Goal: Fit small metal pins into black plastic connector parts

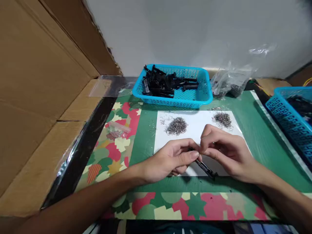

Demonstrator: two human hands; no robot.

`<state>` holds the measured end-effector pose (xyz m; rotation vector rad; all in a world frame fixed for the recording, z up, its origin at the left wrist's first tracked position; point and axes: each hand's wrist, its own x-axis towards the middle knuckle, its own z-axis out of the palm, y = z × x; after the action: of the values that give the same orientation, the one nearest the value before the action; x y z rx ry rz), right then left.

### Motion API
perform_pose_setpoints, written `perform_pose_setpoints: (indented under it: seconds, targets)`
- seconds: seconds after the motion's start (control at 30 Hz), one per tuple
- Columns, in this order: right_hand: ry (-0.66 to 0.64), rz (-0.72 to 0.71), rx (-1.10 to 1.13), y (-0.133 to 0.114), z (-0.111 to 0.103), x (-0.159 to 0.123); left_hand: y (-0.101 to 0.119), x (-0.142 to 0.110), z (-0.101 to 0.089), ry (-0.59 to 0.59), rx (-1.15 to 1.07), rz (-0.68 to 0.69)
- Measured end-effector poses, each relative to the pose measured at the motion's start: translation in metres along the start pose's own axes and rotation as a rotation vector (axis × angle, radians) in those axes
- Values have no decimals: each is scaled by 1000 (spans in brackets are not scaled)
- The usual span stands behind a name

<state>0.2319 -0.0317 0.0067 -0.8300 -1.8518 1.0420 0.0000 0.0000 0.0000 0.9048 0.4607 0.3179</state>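
Note:
My left hand (179, 157) is closed around a slim black plastic part (206, 169), which slants down to the right over the edge of a white sheet (195, 120). Thumb and fingers grip its upper end, so that end is mostly hidden. Just right of it, my right hand (223, 149) is in a pinch, its fingertips touching or nearly touching the left fingertips. Whatever sits between them is too small to make out. Beyond my hands, a pile of tiny metal pieces (177, 126) and a second pile (222, 119) lie on the sheet.
A blue basket (173, 103) of black plastic parts stands at the back; another blue basket (287, 120) is at the right. Clear bags (234, 79) with small metal pieces lie behind. Cardboard (36, 97) walls the left side. A small plastic bag (119, 128) rests on the patterned covering.

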Motion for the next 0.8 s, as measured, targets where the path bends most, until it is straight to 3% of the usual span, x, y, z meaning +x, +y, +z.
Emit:
perform_pose_setpoints:
  seconds: [0.2, 0.33, 0.53, 0.67, 0.8]
  targets:
    - [60, -151, -157, 3, 3, 1, 3, -1, 3, 22, 17, -48]
    - [63, -69, -167, 0, 1, -1, -2, 0, 3, 124, 96, 42]
    - [13, 240, -61, -4, 2, -1, -9, -3, 2, 341, 634, 301]
    - [-33, 308, -68, -5, 3, -1, -9, -8, 4, 385, 1019, 444]
    - [-85, 323, -107, -5, 2, -1, -12, -10, 3, 405, 1234, 498]
